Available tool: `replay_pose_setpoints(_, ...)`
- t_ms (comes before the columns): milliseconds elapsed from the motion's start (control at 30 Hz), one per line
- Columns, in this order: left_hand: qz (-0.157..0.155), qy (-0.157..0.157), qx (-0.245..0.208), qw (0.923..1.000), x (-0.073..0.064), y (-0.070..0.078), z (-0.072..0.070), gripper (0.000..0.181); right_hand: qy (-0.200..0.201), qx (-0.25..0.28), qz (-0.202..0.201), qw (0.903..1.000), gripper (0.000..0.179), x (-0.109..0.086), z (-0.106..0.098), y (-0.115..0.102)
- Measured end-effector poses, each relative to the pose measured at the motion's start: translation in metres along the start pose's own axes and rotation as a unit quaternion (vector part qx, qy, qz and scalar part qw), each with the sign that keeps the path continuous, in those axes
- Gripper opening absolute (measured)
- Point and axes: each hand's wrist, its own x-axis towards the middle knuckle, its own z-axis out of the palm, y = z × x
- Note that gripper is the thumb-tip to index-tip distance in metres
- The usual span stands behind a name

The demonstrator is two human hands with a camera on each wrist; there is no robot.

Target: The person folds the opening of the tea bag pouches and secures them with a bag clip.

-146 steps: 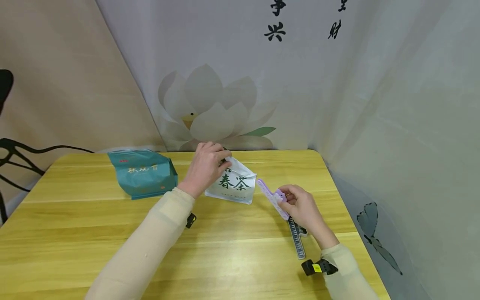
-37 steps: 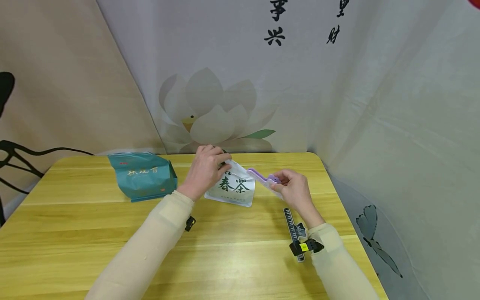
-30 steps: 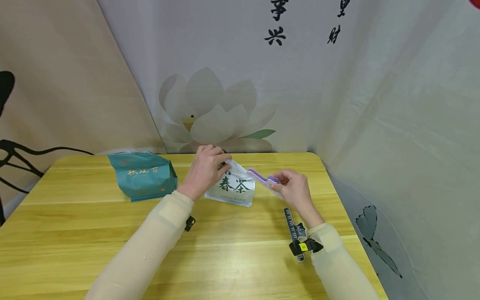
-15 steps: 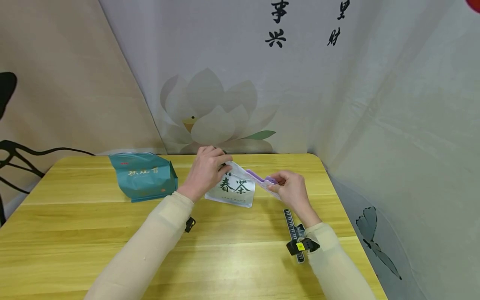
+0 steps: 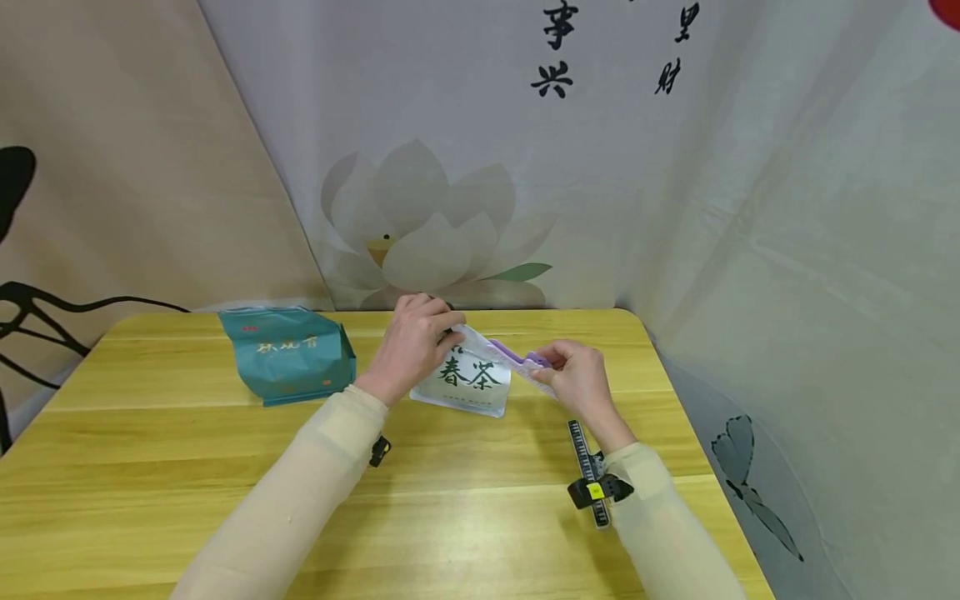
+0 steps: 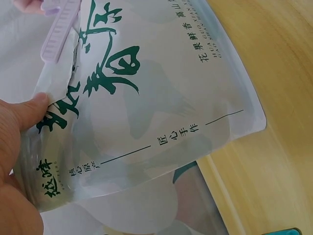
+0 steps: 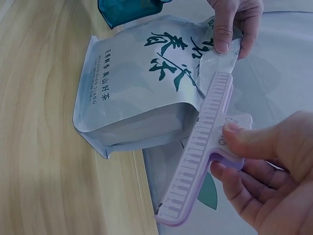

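Observation:
A white tea bag (image 5: 472,387) with green characters stands on the table, its top edge folded over. My left hand (image 5: 416,342) grips the left part of that fold; in the left wrist view its thumb presses on the bag (image 6: 146,98). A lilac bag clip (image 7: 198,147) printed with piano keys lies along the folded edge's right part. My right hand (image 5: 577,375) pinches the clip's handle between thumb and fingers, as the right wrist view shows. From the head view, the bag's fold partly hides the clip (image 5: 506,350). How far the fold sits inside the clip I cannot tell.
A teal tea bag (image 5: 288,354) stands at the back left of the wooden table (image 5: 187,483). Below my right hand lies a black clip (image 5: 581,446), partly covered by the wrist camera (image 5: 596,492). A printed curtain (image 5: 450,100) hangs behind the table's far edge.
My right hand has lifted the lilac clip from beside the black clip and brought it left to the bag's fold. Lately it has slid slightly further left. My left hand stays put.

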Motion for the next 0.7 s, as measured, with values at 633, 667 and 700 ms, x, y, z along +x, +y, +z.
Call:
replay_pose_setpoints(633,0.006,0.005,-0.001,1.0000,-0.0004,-0.0001,0.0005,0.019,-0.004,0.006,-0.019,0.9998,0.018,0.0045,0.0045,-0.0057)
replay_pose_setpoints(667,0.007,0.006,-0.001,1.0000,-0.0004,-0.0001,0.0005,0.019,-0.005,0.007,-0.018,0.9998,0.018,0.0048,0.0048,-0.0062)
replay_pose_setpoints(700,0.007,0.006,-0.001,1.0000,-0.0005,0.0000,0.0005,0.019,-0.005,0.009,-0.017,0.9998,0.018,0.0051,0.0050,-0.0068)
